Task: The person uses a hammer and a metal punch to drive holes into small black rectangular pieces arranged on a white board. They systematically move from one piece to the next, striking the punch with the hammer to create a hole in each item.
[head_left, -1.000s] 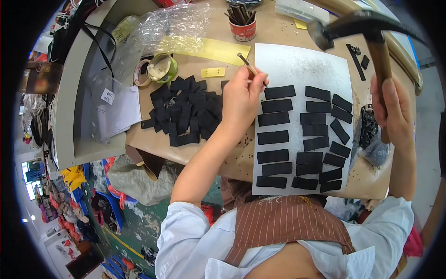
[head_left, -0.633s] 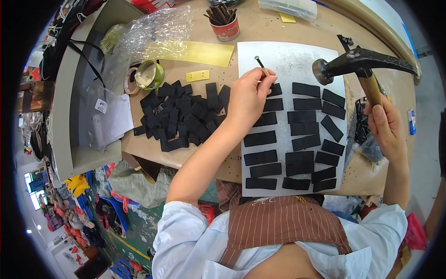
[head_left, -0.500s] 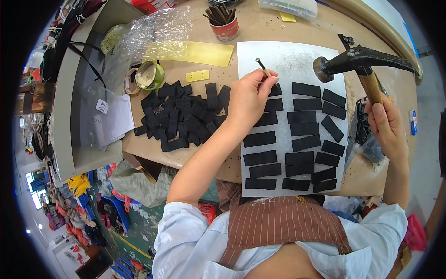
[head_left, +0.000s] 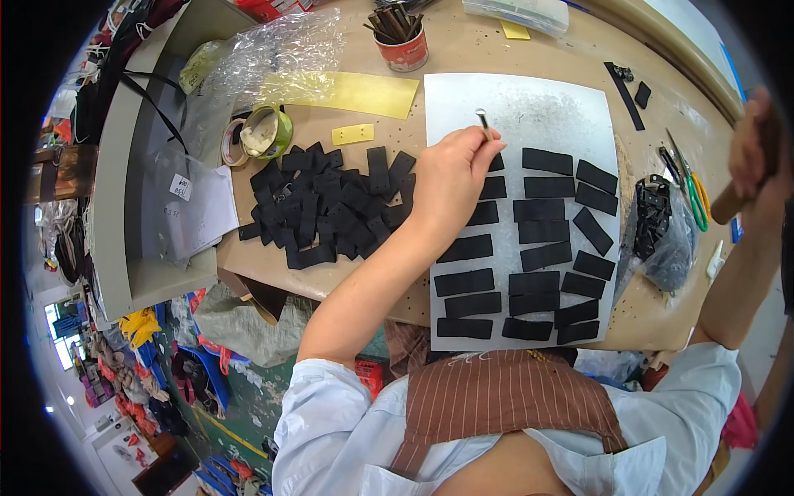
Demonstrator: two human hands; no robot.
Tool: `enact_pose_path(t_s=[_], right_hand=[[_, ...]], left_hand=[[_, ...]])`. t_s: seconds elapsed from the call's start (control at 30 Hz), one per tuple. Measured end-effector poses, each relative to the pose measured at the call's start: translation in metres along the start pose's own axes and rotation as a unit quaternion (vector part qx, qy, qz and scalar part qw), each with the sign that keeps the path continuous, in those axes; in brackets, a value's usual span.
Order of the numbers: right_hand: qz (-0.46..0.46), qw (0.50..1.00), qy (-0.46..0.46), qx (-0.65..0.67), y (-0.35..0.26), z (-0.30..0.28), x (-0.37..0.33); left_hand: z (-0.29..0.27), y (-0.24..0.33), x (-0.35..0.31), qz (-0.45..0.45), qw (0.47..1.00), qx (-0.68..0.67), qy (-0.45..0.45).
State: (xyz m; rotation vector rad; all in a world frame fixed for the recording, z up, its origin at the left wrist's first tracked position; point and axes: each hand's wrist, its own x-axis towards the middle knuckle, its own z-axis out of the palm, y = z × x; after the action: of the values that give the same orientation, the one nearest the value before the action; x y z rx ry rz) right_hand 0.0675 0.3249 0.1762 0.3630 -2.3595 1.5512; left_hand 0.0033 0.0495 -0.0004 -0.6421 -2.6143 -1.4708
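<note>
My left hand [head_left: 453,172] is closed round a slim metal punch [head_left: 483,121], held upright with its shiny end above the thumb and fingers. Its lower tip is hidden by the hand, over the upper left of a white board [head_left: 467,95]. Short black strips [head_left: 547,160] lie on this board in rough columns, some partly under my left hand and wrist. Out at the right rim, smeared by motion, my right hand [head_left: 754,161] grips a hammer by its wooden handle [head_left: 728,204]. The hammer's head does not show.
Left of the board is a heap of black strips [head_left: 322,207]. Behind it stand a green tape roll [head_left: 279,136] and a red tin [head_left: 404,54] of rods. Scissors [head_left: 693,186] and a plastic bag [head_left: 672,260] with black parts lie to the right.
My right hand has swung the hammer up and right, away from over the board to the picture's rim. My left hand has shifted slightly right with the punch.
</note>
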Motion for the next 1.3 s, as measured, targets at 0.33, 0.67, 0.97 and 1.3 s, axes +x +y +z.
enact_pose_path(t_s=[0.33, 0.67, 0.97, 1.3], right_hand=[[0.142, 0.984, -0.099, -0.037, 0.011, 0.06, -0.019], [0.071, 0.91, -0.369, 0.176, -0.008, -0.042, 0.049], [0.183, 0.98, -0.075, -0.018, -0.001, 0.068, -0.026], [0.171, 0.967, -0.147, -0.115, 0.02, 0.064, -0.063]], left_hand=[[0.0, -0.014, -0.003, -0.036, 0.997, -0.074, -0.005], [-0.001, -0.008, -0.005, 0.062, 0.998, -0.007, -0.005], [-0.005, -0.008, -0.004, -0.147, 0.956, -0.249, 0.048], [-0.07, 0.0, -0.039, -0.166, 0.96, -0.221, -0.035]])
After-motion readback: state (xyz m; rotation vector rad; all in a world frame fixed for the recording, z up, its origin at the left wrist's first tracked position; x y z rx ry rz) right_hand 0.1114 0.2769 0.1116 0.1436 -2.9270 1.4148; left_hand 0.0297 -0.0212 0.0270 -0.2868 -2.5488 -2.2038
